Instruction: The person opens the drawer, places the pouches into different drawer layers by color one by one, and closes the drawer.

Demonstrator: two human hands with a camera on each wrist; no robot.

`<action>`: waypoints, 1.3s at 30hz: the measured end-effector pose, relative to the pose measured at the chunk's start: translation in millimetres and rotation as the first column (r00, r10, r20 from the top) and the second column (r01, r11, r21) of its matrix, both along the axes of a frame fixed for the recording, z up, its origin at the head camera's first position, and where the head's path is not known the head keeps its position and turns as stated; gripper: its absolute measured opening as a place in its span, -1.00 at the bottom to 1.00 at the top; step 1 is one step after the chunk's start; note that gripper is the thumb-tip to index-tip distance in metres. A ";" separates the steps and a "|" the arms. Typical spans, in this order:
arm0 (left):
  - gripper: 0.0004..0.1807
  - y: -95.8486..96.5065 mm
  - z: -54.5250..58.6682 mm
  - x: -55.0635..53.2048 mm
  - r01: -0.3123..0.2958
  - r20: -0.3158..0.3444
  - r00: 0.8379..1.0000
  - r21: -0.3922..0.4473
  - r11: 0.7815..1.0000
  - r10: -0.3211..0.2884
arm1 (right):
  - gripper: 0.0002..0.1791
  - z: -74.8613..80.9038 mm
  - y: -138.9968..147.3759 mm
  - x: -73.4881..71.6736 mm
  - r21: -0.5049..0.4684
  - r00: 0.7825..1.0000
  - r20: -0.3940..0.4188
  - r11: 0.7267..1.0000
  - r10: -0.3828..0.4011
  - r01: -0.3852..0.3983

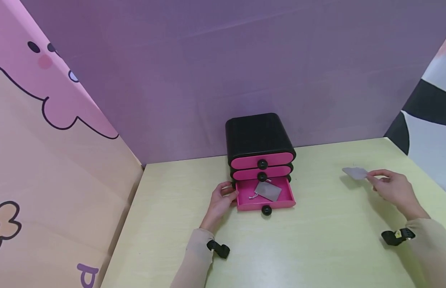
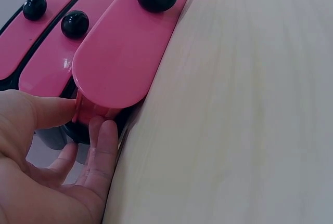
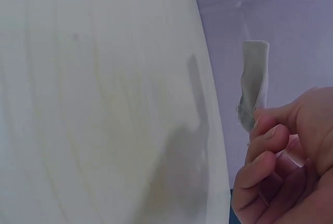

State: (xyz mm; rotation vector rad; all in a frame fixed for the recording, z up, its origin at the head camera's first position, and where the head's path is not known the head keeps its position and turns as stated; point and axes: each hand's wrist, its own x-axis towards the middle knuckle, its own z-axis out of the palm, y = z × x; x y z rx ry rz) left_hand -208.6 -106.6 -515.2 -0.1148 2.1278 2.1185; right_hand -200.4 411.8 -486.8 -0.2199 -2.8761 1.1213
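A small black cabinet [image 1: 259, 134] with pink drawers stands at the back of the table, its bottom drawer [image 1: 291, 196] pulled out. Inside that drawer lies a grey drawstring pouch [image 1: 269, 191], its cord trailing toward the left. My left hand [image 1: 222, 202] grips the drawer's left side wall; in the left wrist view the thumb and fingers [image 2: 104, 151] meet the wall just behind the pink front. Far to the right, my right hand [image 1: 395, 190] pinches a second light grey pouch [image 3: 254, 73] by one end, above the table. That pouch hangs out flat from the fingertips.
The two upper drawers [image 1: 244, 162] are closed, each with a round black knob. A purple cloth wall [image 1: 190, 80] rises behind the pale wooden table [image 1: 165, 224]. Printed panels stand at the left and right.
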 end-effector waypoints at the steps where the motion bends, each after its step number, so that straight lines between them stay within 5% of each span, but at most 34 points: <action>1: -0.45 -0.1 -0.5 -0.1 0.001 0.001 1.000 0.000 1.000 -0.001 | -0.36 0.7 -1.5 0.7 -0.007 1.000 0.001 1.000 0.005 -0.005; 39: -0.45 0.5 0.7 0.0 0.001 0.010 1.000 -0.020 1.000 -0.001 | -0.55 18.7 -85.4 28.8 -0.037 0.981 -0.094 0.984 0.170 -0.174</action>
